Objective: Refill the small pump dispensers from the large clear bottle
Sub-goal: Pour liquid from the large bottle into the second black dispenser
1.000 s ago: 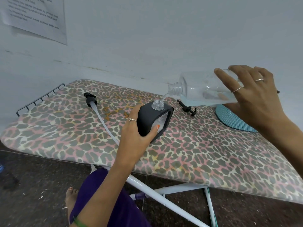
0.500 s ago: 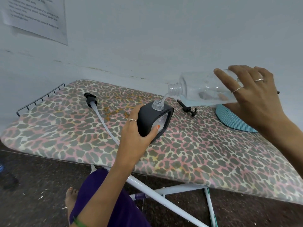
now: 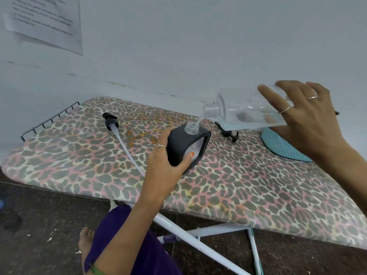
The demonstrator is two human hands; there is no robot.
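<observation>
While right hand [image 3: 309,120] grips tilted bottle [image 3: 248,111] | left hand [image 3: 168,161] clasps dispenser [image 3: 186,147]; keep stream centred on neck; tilt slowly; watch fill level

- Setting: a home room, likely a utility or laundry corner.
- Ironing board [image 3: 228,187] with leopard-print cover serves as the work surface; white folding legs [image 3: 198,243] below it.
- Wall [image 3: 178,46] painted pale, scuffed along the board's far edge.
- Printed sheet [image 3: 45,22] stuck to wall, upper left.
- Floor [image 3: 39,225] dark speckled stone, bare foot [image 3: 85,241] on it.
</observation>
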